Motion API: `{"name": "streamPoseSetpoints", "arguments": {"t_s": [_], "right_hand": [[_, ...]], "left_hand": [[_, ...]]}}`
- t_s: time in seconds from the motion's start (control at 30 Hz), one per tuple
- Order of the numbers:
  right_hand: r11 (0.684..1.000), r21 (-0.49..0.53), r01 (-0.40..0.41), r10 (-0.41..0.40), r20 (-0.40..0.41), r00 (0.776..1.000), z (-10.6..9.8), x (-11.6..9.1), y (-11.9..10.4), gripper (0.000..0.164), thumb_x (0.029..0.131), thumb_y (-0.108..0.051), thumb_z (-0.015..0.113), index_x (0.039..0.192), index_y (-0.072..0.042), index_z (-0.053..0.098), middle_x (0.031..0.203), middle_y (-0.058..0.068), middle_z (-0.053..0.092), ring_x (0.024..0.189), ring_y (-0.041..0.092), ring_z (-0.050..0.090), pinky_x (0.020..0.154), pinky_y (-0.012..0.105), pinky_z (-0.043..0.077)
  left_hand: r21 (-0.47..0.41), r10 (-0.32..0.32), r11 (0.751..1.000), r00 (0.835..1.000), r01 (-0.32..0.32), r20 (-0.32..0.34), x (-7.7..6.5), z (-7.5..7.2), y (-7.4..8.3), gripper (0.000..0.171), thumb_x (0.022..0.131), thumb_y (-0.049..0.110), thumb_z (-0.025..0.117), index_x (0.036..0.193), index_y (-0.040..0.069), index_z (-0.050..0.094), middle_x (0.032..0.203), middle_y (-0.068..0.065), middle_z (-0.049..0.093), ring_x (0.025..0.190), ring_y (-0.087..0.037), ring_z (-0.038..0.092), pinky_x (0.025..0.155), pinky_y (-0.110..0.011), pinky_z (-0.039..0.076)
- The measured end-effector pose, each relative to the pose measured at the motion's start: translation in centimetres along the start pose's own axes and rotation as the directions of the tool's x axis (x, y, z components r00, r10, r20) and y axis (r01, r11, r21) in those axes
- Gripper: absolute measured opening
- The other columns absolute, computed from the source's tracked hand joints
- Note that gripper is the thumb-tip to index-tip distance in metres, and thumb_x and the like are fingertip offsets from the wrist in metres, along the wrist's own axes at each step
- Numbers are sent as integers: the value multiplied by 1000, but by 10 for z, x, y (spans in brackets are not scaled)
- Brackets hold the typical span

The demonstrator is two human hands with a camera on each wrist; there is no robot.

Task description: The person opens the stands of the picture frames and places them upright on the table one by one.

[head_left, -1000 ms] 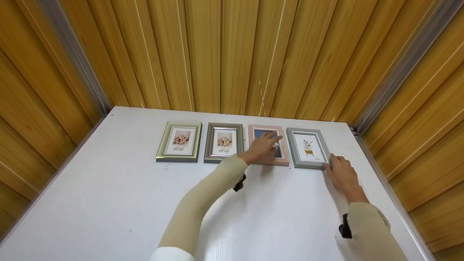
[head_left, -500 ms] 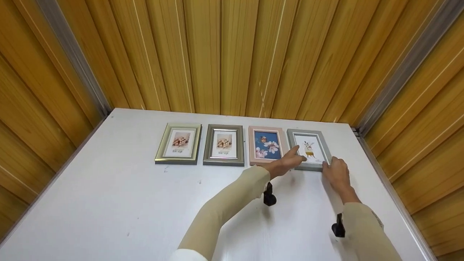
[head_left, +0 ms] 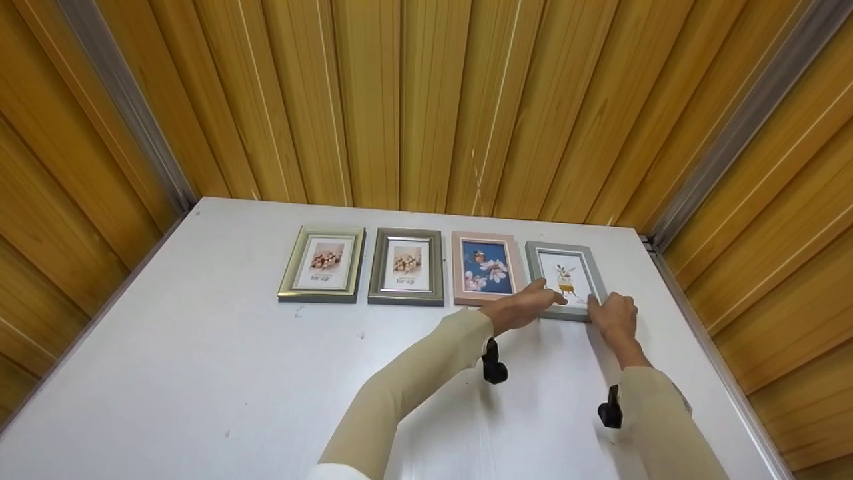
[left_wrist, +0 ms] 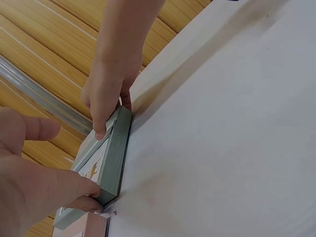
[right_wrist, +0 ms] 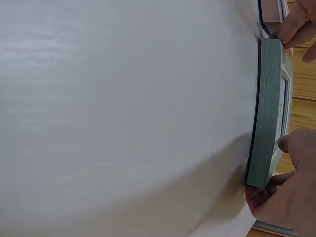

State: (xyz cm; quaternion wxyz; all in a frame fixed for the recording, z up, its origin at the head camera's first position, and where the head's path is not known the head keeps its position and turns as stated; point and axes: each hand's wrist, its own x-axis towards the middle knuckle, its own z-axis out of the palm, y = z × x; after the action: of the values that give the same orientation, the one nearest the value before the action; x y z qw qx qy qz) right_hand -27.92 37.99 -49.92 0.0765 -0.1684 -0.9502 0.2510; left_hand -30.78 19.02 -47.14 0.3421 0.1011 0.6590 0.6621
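A grey-green picture frame (head_left: 565, 270) with a plant picture is at the right end of a row on a white wall panel. My right hand (head_left: 614, 317) grips its lower right corner; in the right wrist view the thumb (right_wrist: 284, 144) lies on the front and the fingers reach the side. At the lower left corner is my left hand (head_left: 526, 308), its fingertips (left_wrist: 90, 187) touching the frame's edge. The left thumb (left_wrist: 43, 129) stands away from the frame. Just left hangs a pink frame (head_left: 458, 267) with a blossom picture, slightly higher than the grey-green one.
Farther left hang a dark bronze frame (head_left: 437, 267) and a gold frame (head_left: 293, 273), both with flower pictures. Above the white panel (head_left: 200, 373) are yellow wood-look slats (head_left: 426, 100), with grey metal rails (head_left: 733, 127) at both sides.
My left hand has moved right, from in front of the pink frame to the grey-green frame's lower left corner. The grey-green frame has slid slightly down; my right hand stays on it.
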Motion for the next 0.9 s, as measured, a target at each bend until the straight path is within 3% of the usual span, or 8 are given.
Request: {"name": "streamPoseSetpoints", "arguments": {"t_s": [0.13,0.43,0.57,0.73,0.9], "right_hand": [[998,-14,-59,59,48,997,-1,-7,2,46,101,-25,50,89,17,62,89,29,54,78,35,51,65,41,45],[997,-3,-81,81,70,994,11,-17,-6,38,97,-9,43,102,25,60,108,46,56,93,49,55,88,60,48],[990,26,-140,138,62,989,11,-16,-11,38,96,-6,42,109,26,58,110,44,58,94,46,56,92,59,48],[987,28,-161,160,40,986,0,-15,-15,39,94,-5,41,108,26,59,112,44,58,93,44,54,93,59,48],[985,49,-165,165,2,986,-16,-10,-27,44,97,-6,37,116,29,54,121,46,53,109,51,53,104,60,44]], "left_hand": [[7,-11,1000,1000,11,28,-7,2,-4,86,94,10,60,162,0,8,172,-16,7,159,-32,11,130,-47,15],[-61,-24,998,999,22,-41,-18,5,-13,84,89,7,66,159,-3,21,167,-17,21,155,-31,22,129,-48,18],[-67,-14,998,1000,14,-2,-21,3,-8,86,91,12,67,160,-1,18,169,-15,17,157,-31,18,129,-47,17],[-144,37,989,998,-29,57,-24,-1,3,83,93,14,64,160,-3,18,170,-17,13,157,-32,15,130,-49,13],[-254,79,965,997,-71,20,-23,-4,17,78,94,15,63,158,-4,22,166,-18,23,156,-34,23,130,-49,16]]}}
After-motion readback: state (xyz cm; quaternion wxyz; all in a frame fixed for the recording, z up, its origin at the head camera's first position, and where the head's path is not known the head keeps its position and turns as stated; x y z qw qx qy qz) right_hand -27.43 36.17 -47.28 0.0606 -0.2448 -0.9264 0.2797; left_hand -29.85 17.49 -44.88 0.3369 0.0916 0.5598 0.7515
